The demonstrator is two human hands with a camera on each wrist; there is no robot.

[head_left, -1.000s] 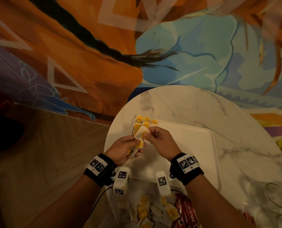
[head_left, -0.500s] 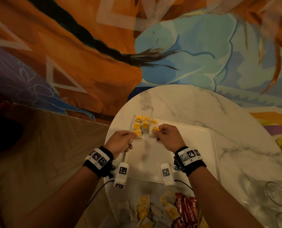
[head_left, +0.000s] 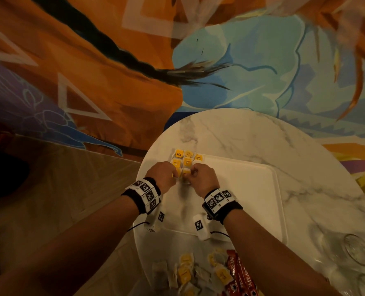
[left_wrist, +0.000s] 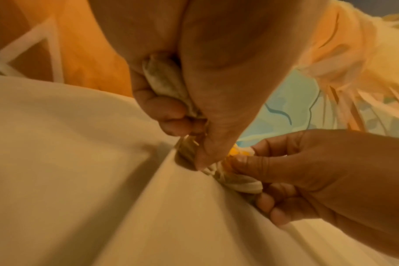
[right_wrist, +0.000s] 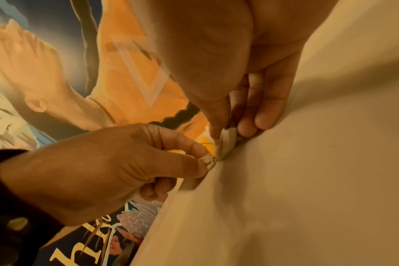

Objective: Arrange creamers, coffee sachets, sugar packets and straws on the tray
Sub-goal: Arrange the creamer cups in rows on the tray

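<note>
Packets (head_left: 182, 162) with yellow labels sit in a block at the far left corner of the white tray (head_left: 252, 189), which lies on the round marble table (head_left: 284, 142). Count from the head view: three in the far row, two visible in the middle row, two in the near row under my fingertips. That gives seven in view; my hands may hide more.

My left hand (head_left: 163, 178) rests at the left end of the near row. Its thumb and forefinger pinch the edge of the left near-row packet (head_left: 178, 172). The left wrist view shows one more crumpled pale packet (left_wrist: 166, 82) tucked in my palm under the curled fingers.

My right hand (head_left: 202, 178) meets the left hand at the near row. Its thumb and forefinger pinch the neighbouring packet (right_wrist: 226, 144), which stands tilted on its edge against the tray floor. The other fingers (right_wrist: 260, 108) of that hand are extended downward and touch the tray just beside it.

Both pinched packets touch each other and the tray surface.

A loose heap of packets (head_left: 198, 272) lies on the table at the near edge, off the tray; the heap is too blurred to count. Red coffee sticks (head_left: 239, 278) lie at its right, at least two. Two glasses (head_left: 358, 251) stand at the near right of the table, one partly cut off by the frame edge.
</note>
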